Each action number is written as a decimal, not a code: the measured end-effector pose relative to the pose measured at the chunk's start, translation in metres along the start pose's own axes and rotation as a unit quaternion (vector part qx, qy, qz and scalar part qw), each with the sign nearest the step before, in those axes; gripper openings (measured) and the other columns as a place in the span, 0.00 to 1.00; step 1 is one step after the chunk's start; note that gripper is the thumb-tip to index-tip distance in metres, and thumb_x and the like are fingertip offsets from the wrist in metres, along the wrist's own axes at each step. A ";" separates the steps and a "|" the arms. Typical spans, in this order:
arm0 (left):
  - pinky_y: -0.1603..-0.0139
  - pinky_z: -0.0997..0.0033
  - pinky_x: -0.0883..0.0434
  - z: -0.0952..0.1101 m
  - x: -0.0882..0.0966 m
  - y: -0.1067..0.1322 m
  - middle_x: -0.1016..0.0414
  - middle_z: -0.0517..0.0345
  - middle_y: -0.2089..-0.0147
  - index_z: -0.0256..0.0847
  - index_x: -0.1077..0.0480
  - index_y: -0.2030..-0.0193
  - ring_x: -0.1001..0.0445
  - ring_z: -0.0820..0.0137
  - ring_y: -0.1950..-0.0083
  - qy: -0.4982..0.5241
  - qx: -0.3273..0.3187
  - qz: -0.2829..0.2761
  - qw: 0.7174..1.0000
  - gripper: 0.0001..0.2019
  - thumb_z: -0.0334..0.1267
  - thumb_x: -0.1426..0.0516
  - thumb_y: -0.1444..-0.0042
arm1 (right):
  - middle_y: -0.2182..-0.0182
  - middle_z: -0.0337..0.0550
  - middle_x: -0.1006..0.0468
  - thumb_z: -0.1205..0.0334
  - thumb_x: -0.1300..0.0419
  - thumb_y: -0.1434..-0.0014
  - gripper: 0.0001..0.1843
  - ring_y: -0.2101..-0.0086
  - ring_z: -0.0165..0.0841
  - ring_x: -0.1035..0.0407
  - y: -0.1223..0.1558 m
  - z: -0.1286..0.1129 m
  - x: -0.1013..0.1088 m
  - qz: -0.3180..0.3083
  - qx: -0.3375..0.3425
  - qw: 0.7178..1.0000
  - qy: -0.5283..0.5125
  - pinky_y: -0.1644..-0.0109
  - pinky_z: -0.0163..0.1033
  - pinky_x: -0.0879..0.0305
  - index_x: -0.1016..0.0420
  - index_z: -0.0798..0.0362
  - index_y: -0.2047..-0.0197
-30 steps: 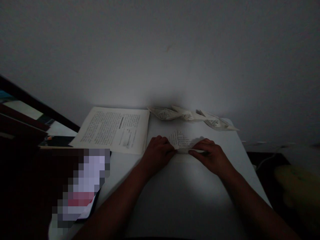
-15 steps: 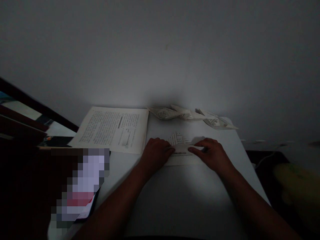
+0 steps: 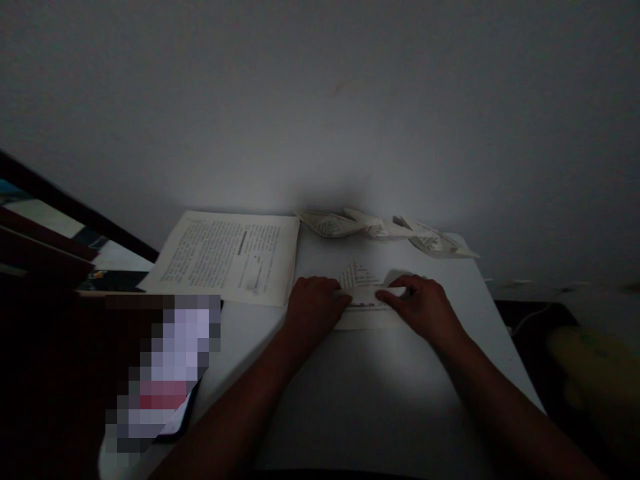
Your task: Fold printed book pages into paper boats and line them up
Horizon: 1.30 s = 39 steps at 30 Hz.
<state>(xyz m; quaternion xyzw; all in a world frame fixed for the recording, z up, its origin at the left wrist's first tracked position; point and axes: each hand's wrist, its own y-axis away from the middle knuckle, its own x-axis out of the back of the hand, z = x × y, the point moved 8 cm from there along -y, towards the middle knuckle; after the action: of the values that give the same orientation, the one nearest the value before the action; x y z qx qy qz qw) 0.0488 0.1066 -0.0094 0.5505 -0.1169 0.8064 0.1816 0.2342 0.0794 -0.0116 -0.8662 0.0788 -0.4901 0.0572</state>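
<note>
A partly folded printed sheet [image 3: 361, 293] lies flat on the white table [image 3: 370, 393], its triangular top pointing away from me. My left hand [image 3: 315, 308] has its fingers curled and presses down on the sheet's left end. On the right end, my right hand [image 3: 423, 305] pinches a folded strip with bent fingers. The two hands sit close together, their fingertips almost meeting over the fold.
Several folded paper boats [image 3: 385, 232] line the table's far edge against the wall. A stack of printed pages [image 3: 227, 255] lies at the left. A blurred-out object [image 3: 163, 363] rests near the front left. Dark furniture stands at the left, a yellowish thing [image 3: 595, 367] at the right.
The strip along the sheet's near edge has been unfolded toward me, showing a wider flat band below the hands. Both hands stayed in place on the sheet's ends.
</note>
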 end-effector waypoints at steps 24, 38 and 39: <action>0.53 0.57 0.31 0.002 0.004 0.002 0.19 0.50 0.63 0.39 0.24 0.61 0.23 0.57 0.59 0.027 0.018 0.016 0.999 0.14 0.47 0.42 0.48 | 0.55 0.54 0.25 0.38 0.37 0.53 0.37 0.56 0.50 0.29 0.009 -0.035 -0.006 0.044 0.050 0.993 0.094 0.54 0.54 0.39 0.34 0.52 0.46; 0.51 0.57 0.32 -0.008 0.014 0.005 0.20 0.51 0.58 0.39 0.27 0.56 0.23 0.56 0.56 0.011 0.056 -0.027 0.998 0.17 0.47 0.40 0.50 | 0.55 0.49 0.25 0.44 0.35 0.53 0.31 0.56 0.46 0.28 0.006 -0.030 -0.005 0.014 0.027 0.997 0.071 0.52 0.51 0.37 0.31 0.52 0.49; 0.52 0.57 0.32 -0.010 0.016 0.006 0.21 0.50 0.58 0.40 0.27 0.56 0.23 0.56 0.56 0.007 0.065 -0.029 0.997 0.17 0.46 0.40 0.50 | 0.55 0.49 0.25 0.44 0.35 0.53 0.31 0.56 0.46 0.28 0.006 -0.029 -0.005 0.014 0.025 0.997 0.069 0.53 0.51 0.37 0.31 0.51 0.49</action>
<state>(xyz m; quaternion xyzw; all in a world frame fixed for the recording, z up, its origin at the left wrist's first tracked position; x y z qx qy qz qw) 0.0326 0.1078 0.0015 0.5592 -0.0463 0.8102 0.1696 0.2070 0.0737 -0.0019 -0.8272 0.0819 -0.5500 0.0803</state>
